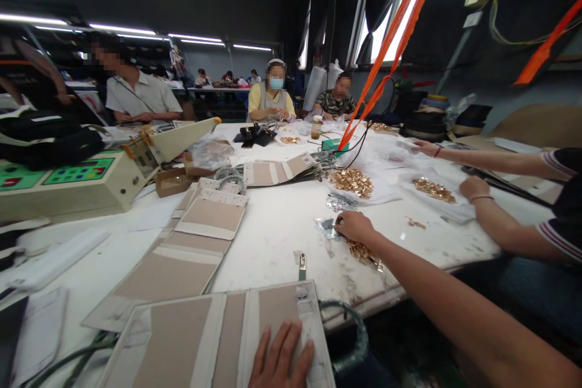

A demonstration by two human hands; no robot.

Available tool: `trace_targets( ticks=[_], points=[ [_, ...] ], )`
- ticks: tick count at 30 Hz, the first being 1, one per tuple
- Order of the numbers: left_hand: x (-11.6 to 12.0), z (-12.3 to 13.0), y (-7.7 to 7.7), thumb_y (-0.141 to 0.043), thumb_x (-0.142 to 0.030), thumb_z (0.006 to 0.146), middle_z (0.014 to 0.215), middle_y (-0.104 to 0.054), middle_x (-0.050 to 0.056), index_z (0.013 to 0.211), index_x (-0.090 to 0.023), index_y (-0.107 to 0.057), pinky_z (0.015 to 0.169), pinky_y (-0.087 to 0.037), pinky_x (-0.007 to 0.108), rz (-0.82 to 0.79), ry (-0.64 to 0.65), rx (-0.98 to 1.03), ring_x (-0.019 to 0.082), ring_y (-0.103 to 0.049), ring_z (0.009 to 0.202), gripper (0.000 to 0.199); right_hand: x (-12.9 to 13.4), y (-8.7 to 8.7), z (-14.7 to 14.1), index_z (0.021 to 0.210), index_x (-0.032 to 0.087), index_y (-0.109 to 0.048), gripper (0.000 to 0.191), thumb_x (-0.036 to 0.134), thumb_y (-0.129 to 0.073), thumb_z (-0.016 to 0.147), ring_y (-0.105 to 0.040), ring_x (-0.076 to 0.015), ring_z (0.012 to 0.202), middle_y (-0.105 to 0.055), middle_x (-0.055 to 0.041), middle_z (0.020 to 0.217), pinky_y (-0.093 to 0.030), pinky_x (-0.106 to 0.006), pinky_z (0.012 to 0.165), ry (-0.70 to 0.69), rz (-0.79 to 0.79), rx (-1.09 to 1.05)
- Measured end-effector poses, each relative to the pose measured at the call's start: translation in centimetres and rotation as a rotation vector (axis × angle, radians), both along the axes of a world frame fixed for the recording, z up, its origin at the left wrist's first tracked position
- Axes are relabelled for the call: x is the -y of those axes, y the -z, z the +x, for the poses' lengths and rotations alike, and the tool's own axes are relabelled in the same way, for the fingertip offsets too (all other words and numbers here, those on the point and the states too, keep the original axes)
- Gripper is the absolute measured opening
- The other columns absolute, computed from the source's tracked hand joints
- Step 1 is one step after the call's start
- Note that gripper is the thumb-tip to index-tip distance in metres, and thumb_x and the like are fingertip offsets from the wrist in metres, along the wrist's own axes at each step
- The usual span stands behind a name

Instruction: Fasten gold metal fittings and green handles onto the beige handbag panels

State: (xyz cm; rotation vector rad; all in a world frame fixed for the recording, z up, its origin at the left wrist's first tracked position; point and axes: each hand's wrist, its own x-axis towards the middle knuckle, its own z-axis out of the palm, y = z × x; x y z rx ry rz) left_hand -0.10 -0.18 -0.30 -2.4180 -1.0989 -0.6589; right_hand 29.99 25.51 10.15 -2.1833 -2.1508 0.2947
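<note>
My left hand lies flat, fingers apart, on a beige bag panel with pale folded borders at the table's front edge. A plastic-wrapped green handle curves out from the panel's right side. Just beyond its top edge lies a green strap tab with a gold metal fitting. My right hand reaches forward to small flat silver metal pieces. Its fingers are pinched together at their edge; what is between them is too small to make out. Under that wrist is a heap of gold metal fittings.
More beige panels lie overlapped ahead and left. Gold fittings are heaped on plastic farther back. A cream machine stands left. At right, a co-worker's arms reach beside another gold pile. Orange strips hang overhead.
</note>
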Motion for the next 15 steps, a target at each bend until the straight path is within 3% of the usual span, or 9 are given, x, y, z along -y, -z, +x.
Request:
trace_targets(
  ticks=[3,7,11,15],
  points=[
    [-0.1,-0.3,-0.3,-0.063,-0.029,0.093,0.142,-0.063,0.007,0.136,-0.031,-0.064,0.132,0.000,0.046,0.001,0.042,-0.068,0.026,-0.047,0.139,0.044,0.0,-0.1,0.4,0.107,0.024,-0.080,0.029,0.039,-0.065,0.087,-0.070,-0.0252,0.099,-0.078,-0.0096,0.110,-0.045,-0.030,0.075,0.008,0.004,-0.018],
    [1.1,0.2,-0.9,-0.068,-0.023,0.082,0.152,-0.055,0.008,0.143,-0.029,-0.056,0.131,-0.001,0.048,-0.120,0.010,0.016,0.027,-0.037,0.149,0.062,0.4,-0.4,1.0,0.103,0.023,-0.080,0.026,0.036,-0.063,0.089,-0.069,-0.0222,0.095,-0.078,-0.0077,0.105,-0.043,-0.028,0.074,-0.010,0.036,-0.034],
    [2.9,1.2,-3.6,-0.069,-0.025,0.066,0.165,-0.039,0.009,0.153,-0.027,-0.046,0.131,-0.007,0.055,-0.494,-0.023,0.089,0.031,-0.029,0.155,0.090,0.9,-1.1,1.6,0.102,0.020,-0.080,0.026,0.035,-0.063,0.089,-0.068,-0.0250,0.094,-0.078,-0.0114,0.104,-0.042,-0.030,0.074,-0.019,0.079,-0.013],
    [3.7,1.6,-6.0,-0.062,-0.018,0.068,0.168,-0.037,0.004,0.153,-0.030,-0.046,0.132,-0.007,0.054,-0.663,-0.063,0.148,0.027,-0.026,0.157,0.087,3.0,-2.8,1.3,0.098,0.016,-0.078,0.027,0.033,-0.059,0.091,-0.066,-0.0240,0.089,-0.077,-0.0132,0.098,-0.042,-0.030,0.073,-0.049,0.119,-0.020]
  ],
)
